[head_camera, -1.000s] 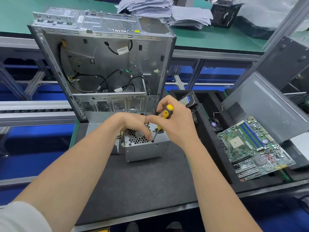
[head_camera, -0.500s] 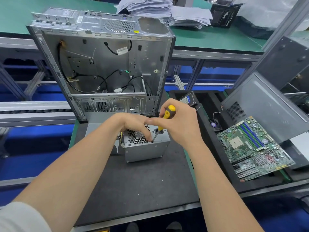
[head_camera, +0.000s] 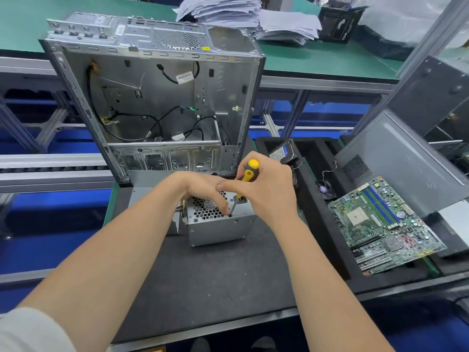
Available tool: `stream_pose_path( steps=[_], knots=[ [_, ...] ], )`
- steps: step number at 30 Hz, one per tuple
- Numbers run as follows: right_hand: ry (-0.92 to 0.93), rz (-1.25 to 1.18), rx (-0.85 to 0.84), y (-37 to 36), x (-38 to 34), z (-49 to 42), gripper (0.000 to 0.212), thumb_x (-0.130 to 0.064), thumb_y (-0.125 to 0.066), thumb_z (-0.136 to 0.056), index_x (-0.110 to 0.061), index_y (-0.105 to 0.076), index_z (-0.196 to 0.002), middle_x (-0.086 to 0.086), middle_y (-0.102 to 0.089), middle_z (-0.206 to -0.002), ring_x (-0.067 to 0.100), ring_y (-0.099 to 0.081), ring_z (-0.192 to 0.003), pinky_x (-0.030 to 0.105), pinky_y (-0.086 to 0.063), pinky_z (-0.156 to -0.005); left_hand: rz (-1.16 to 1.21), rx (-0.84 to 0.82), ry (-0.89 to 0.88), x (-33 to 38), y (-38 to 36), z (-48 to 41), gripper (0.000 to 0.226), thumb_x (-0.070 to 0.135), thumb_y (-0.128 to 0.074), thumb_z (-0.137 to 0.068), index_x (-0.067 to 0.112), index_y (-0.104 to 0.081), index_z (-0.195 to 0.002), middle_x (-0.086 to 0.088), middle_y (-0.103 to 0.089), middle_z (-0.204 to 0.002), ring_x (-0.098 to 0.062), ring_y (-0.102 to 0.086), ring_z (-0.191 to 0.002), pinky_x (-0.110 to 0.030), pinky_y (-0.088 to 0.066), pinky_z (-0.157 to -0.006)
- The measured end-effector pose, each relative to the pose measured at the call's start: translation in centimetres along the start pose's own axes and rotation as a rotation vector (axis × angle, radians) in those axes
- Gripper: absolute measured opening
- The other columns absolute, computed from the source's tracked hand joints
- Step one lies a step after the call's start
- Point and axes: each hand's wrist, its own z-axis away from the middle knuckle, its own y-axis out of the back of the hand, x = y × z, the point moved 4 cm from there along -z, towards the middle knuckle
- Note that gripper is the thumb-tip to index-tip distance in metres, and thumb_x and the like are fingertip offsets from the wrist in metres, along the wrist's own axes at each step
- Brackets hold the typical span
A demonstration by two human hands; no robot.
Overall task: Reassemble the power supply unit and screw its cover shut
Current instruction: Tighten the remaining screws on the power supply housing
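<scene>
A grey metal power supply unit (head_camera: pixel 218 229) stands on the dark mat (head_camera: pixel 203 280) with its honeycomb fan grille facing up. My right hand (head_camera: pixel 266 191) grips a yellow-and-black screwdriver (head_camera: pixel 250 171), its tip set on a dark screw (head_camera: pixel 230 215) at the front edge of the unit's top. My left hand (head_camera: pixel 203 189) rests on the grille, its fingertips down beside the screw and the screwdriver's shaft. Yellow and black wires (head_camera: pixel 183 208) stick out of the unit's left side.
An open, stripped computer case (head_camera: pixel 152 97) stands upright just behind the unit. A black foam tray (head_camera: pixel 317 224) at right holds a green motherboard (head_camera: pixel 385 224), a small fan and a hard drive (head_camera: pixel 281 153). A grey side panel (head_camera: pixel 401 158) leans at far right. Paper stacks (head_camera: pixel 241 13) lie on the far green bench.
My right hand has shifted slightly on the screwdriver handle, which stays on the same screw. The left hand and the unit have stayed where they were.
</scene>
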Motion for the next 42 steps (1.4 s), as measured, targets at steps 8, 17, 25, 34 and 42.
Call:
stream_pose_path(
  steps=[8,17,25,34,42],
  knots=[
    [-0.016,-0.148,0.395,1.1,0.6,0.8,0.047,-0.06,-0.078,-0.085,-0.021,-0.055,-0.071,0.004,-0.062,-0.058,0.023,-0.064,-0.059,0.032,-0.051,-0.066,0.008,0.058,0.074,-0.4,0.1,0.2,0.073,0.033,-0.086,-0.076,0.028,-0.052,-0.14,0.017,-0.056,-0.14,-0.006,-0.05,-0.131,-0.034,-0.037,-0.113],
    [-0.044,-0.058,0.411,3.1,1.6,0.9,0.048,-0.052,-0.073,-0.093,-0.015,-0.055,-0.067,0.004,-0.063,-0.058,0.025,-0.062,-0.058,0.04,-0.054,-0.075,0.014,0.116,0.051,0.1,-0.2,0.4,0.042,0.027,-0.087,-0.079,0.029,-0.063,-0.114,0.02,-0.071,-0.109,-0.002,-0.066,-0.101,-0.023,-0.051,-0.078],
    [-0.045,-0.02,0.432,4.9,2.4,1.0,0.048,-0.048,-0.073,-0.095,-0.013,-0.054,-0.067,0.0,-0.062,-0.054,0.013,-0.067,-0.056,-0.004,-0.03,-0.075,-0.062,0.21,0.057,1.1,-0.9,1.8,0.039,0.034,-0.094,-0.069,0.028,-0.07,-0.098,0.016,-0.075,-0.092,-0.01,-0.07,-0.088,-0.031,-0.052,-0.08],
    [-0.079,0.006,0.284,5.8,5.2,0.7,0.053,-0.054,-0.062,-0.099,-0.009,-0.056,-0.072,0.005,-0.069,-0.06,-0.007,-0.066,-0.059,0.006,-0.039,-0.067,-0.246,0.416,0.109,3.6,-4.5,2.9,0.045,0.03,-0.095,-0.067,0.029,-0.067,-0.102,0.008,-0.071,-0.1,-0.02,-0.065,-0.093,-0.042,-0.056,-0.086],
    [-0.153,0.047,0.183,5.9,9.1,2.6,0.065,-0.063,-0.057,-0.097,-0.005,-0.057,-0.069,0.007,-0.061,-0.068,0.018,-0.057,-0.072,0.034,-0.044,-0.066,-0.492,0.725,0.195,3.1,-11.8,2.6,0.05,0.036,-0.086,-0.076,0.04,-0.059,-0.118,0.016,-0.057,-0.108,-0.018,-0.057,-0.112,-0.035,-0.046,-0.077]
  ],
)
